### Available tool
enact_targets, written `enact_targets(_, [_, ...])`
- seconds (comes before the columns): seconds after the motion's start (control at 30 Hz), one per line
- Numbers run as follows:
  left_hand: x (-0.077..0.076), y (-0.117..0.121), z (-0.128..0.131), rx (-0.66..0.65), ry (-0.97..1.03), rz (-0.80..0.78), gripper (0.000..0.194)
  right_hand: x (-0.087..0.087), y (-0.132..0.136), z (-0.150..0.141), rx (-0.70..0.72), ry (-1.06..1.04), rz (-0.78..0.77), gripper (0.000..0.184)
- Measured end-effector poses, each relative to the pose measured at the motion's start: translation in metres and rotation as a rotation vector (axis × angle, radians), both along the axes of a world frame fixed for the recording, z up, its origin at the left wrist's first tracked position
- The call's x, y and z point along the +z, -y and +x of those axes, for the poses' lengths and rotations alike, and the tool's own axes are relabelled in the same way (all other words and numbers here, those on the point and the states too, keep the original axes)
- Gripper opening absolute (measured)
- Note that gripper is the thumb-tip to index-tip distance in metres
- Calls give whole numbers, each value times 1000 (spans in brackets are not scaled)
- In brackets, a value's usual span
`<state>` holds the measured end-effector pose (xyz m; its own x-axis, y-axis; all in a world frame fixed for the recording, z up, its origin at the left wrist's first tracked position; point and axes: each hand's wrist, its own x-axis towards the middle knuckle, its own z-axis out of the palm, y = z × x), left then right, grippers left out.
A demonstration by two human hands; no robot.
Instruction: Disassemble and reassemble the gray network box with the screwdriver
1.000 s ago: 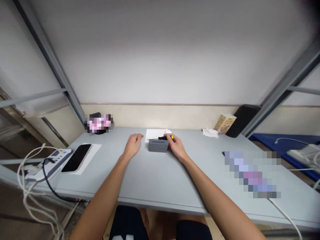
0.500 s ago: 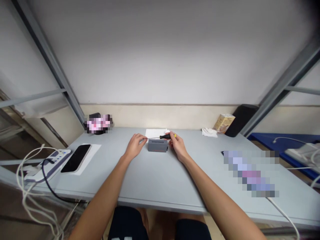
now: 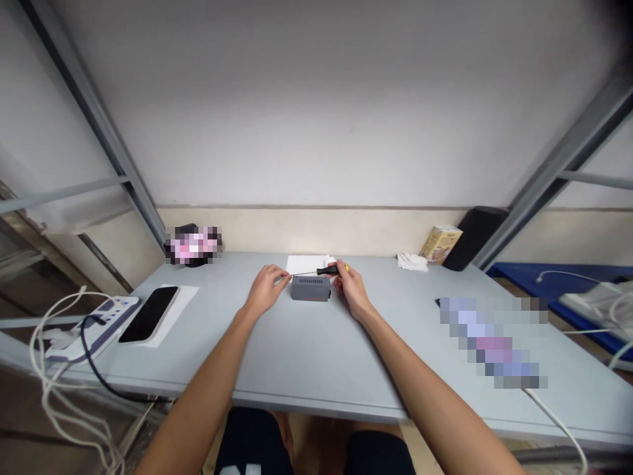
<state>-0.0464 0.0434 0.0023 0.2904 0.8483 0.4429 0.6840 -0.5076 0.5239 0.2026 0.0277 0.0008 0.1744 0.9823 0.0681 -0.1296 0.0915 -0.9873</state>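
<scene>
My right hand (image 3: 349,282) is closed around the black and yellow handle of a screwdriver (image 3: 326,270). The thin shaft points left, roughly level, over the far side of a small grey box (image 3: 310,288) with a row of slots along its top. My left hand (image 3: 267,287) is at the left of the box, thumb and fingertips pinched at the screwdriver's tip. Whatever those fingers hold, if anything, is too small to make out. The box sits on the table, and the lower fingers of my right hand are close to its right end.
White paper (image 3: 309,262) lies behind the box. To the left are a phone (image 3: 151,314) on paper and a power strip (image 3: 93,330) with cables. Crumpled tissue (image 3: 412,262), a yellow carton (image 3: 441,245) and a black speaker-like object (image 3: 473,239) stand back right; a blurred-out object (image 3: 487,340) lies right.
The view has shifted very slightly. Both hands, the screwdriver and the grey box keep nearly the same positions relative to each other.
</scene>
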Motion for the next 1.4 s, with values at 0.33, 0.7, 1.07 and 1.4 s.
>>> enact_targets(0.33, [0,0,-4,-36,-75,15,24,4,3,-1,6,14,30,70])
enact_targets(0.7, [-1,1,-4,-53,-2,22,24,3,1,-1,-6,1,61,66])
enact_targets(1.07, [14,8,11,15,229,69,35,21,0,9,-136,5,218,62])
enact_targets(1.4, [25,47,60,-139,-119,183,30,50,4,43,-503,33,413,54])
